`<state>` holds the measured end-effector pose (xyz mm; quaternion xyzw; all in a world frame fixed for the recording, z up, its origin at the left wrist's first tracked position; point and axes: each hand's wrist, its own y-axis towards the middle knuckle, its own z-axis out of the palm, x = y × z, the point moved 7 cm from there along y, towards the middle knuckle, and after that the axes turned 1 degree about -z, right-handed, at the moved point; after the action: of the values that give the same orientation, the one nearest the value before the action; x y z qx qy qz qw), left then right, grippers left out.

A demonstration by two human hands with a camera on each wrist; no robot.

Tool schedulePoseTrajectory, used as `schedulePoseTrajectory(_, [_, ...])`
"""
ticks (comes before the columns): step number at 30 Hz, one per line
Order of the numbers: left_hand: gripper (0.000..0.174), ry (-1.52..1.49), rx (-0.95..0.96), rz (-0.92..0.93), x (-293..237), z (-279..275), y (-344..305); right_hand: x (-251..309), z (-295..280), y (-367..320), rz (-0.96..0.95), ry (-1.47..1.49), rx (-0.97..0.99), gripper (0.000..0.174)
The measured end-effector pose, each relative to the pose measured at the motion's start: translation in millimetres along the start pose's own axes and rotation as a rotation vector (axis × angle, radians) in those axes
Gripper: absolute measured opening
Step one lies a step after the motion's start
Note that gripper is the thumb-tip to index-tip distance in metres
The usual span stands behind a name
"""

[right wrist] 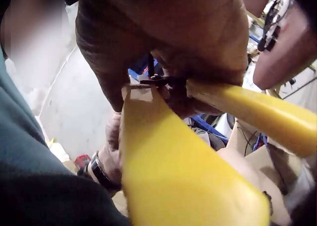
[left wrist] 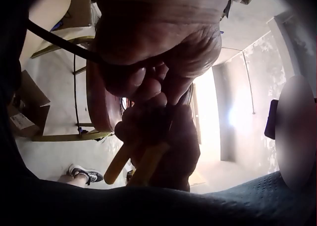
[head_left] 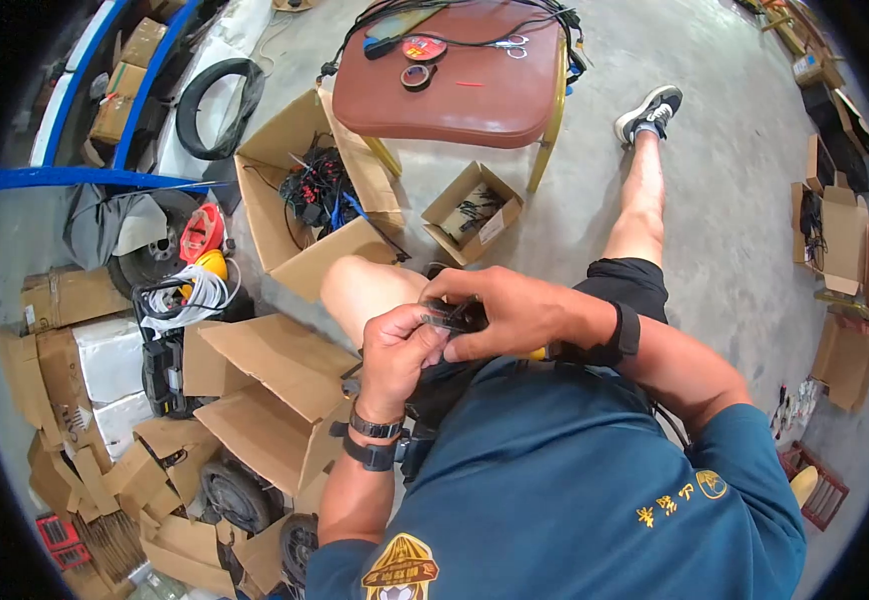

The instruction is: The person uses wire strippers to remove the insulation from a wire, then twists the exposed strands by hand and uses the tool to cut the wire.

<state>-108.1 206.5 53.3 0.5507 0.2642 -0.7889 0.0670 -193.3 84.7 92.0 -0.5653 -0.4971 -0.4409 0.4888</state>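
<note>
Person is sitting on the concrete floor, one bare leg stretching out, both hands meeting in front of the chest above the lap.

Right hand is clenching round the yellow-handled pliers. The right wrist view is showing both yellow handles running out of the palm, with the dark pivot sitting just under the curled fingers. The tool's working end is lying under the fingers and cannot be made out.

Left hand is pinching a small dark part between thumb and fingertips, directly against the right hand. The part is sitting between the two hands, off the floor; what kind of part it is cannot be told. In the left wrist view a black cable is crossing the back of the curled fingers, and the yellow handles are showing below them. A watch is sitting on the left wrist.

Surroundings:
- A chair with a brown padded seat is standing ahead of the person, carrying scissors, a tape roll and cables.
- A large open cardboard box holding tangled black wiring is standing left of the knee.
- A small open box is lying between chair and leg.
- Flattened cartons and a tyre are lying well to the left.
</note>
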Motion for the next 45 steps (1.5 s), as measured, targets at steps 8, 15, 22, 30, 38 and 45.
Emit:
schedulePoseTrajectory(8, [0.012,0.648,-0.134,0.190,-13.9,-44.2,-16.5,-15.6,25.3,25.2,-0.066,0.292,0.153,0.038])
schedulePoseTrajectory(15, [0.037,1.138,-0.786,0.277,32.4,-161.7,-15.8,-0.5,92.7,73.2,-0.306,0.049,0.422,0.042])
schedulePoseTrajectory(22, [0.043,1.085,-1.020,0.332,71.9,-178.4,-11.0,-4.6,97.7,54.2,-0.083,-0.251,0.381,0.051])
schedulePoseTrajectory(30, [0.041,1.044,-0.975,0.418,51.3,-163.1,-0.9,4.7,93.9,42.1,-0.131,-0.400,0.328,0.043])
schedulePoseTrajectory(38, [0.050,0.780,-1.118,0.154,101.1,-270.9,-22.4,56.3,89.2,-10.1,-0.435,0.017,0.412,0.014])
schedulePoseTrajectory(45, [0.041,0.497,-1.140,0.009,125.6,-246.7,-27.8,-64.2,-48.2,-3.2,0.165,0.512,-0.391,0.032])
